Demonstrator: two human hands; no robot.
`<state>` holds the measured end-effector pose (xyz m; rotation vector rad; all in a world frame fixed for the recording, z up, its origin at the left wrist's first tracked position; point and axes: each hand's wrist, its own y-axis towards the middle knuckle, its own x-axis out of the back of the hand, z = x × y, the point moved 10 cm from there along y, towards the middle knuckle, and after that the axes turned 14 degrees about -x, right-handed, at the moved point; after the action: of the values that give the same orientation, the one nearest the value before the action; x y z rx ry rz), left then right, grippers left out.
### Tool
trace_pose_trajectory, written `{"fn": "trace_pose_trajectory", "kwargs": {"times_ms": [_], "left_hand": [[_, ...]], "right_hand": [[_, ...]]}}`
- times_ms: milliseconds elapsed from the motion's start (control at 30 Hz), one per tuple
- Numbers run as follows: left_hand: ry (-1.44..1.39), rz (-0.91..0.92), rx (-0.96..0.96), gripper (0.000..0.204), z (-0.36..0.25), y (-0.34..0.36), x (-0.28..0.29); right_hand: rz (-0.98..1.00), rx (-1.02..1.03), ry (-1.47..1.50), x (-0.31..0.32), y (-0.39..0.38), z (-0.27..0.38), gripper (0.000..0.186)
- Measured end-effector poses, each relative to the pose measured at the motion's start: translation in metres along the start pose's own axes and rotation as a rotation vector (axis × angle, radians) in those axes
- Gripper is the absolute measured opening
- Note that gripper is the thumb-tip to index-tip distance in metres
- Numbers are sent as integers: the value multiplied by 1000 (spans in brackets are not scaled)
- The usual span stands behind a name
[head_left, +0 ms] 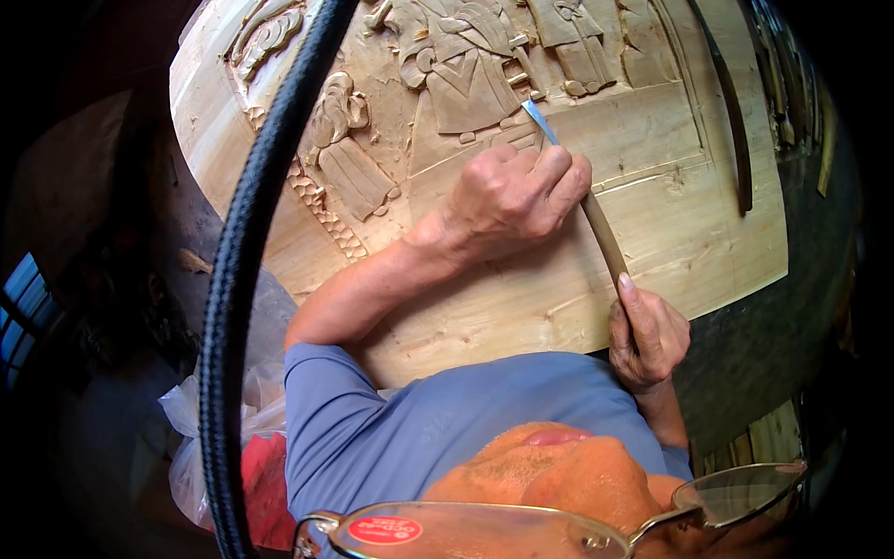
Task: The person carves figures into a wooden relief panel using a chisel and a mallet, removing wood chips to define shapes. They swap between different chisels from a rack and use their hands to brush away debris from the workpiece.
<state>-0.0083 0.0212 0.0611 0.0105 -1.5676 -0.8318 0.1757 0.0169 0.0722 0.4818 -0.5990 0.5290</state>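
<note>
A carving chisel (pixel 603 233) with a long, slender handle slants across a pale wooden panel (pixel 521 317). My left hand (pixel 521 194) is closed round it just below the bright blade, its wrist and forearm resting over the wood. Lower down, my right hand (pixel 650 337) grips the handle's near end, thumb laid along it. The blade tip meets the panel beside the hem of a carved robed figure (pixel 466 88). Another carved figure (pixel 352 154) stands to the left in relief. My left fingers hide part of the shaft.
A second dark, long-handled tool (pixel 731 112) lies on the panel's right side. Several more tools (pixel 787 84) are bunched beyond the right edge. A black braided cord (pixel 247 233) crosses the view at left. At lower left are a clear plastic bag (pixel 191 456) and something red (pixel 268 484).
</note>
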Motion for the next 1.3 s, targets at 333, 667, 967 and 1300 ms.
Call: {"fn": "trace_pose_trajectory", "kwargs": {"times_ms": [333,667,967,1300], "left_hand": [[-66,8,102,27,10,-5,0],[-96,-4,121,28,12,-6,5],[-88,-35,95,31,12,-4,11],[-74,18,148,26,12,-6,1]], "right_hand": [[-21,22,-52,-3,8,12,58],[8,8,-51,5,16,29,58],[15,45,-45,7,18,31,60],[-7,57,-50,-12,10,10,59]]}}
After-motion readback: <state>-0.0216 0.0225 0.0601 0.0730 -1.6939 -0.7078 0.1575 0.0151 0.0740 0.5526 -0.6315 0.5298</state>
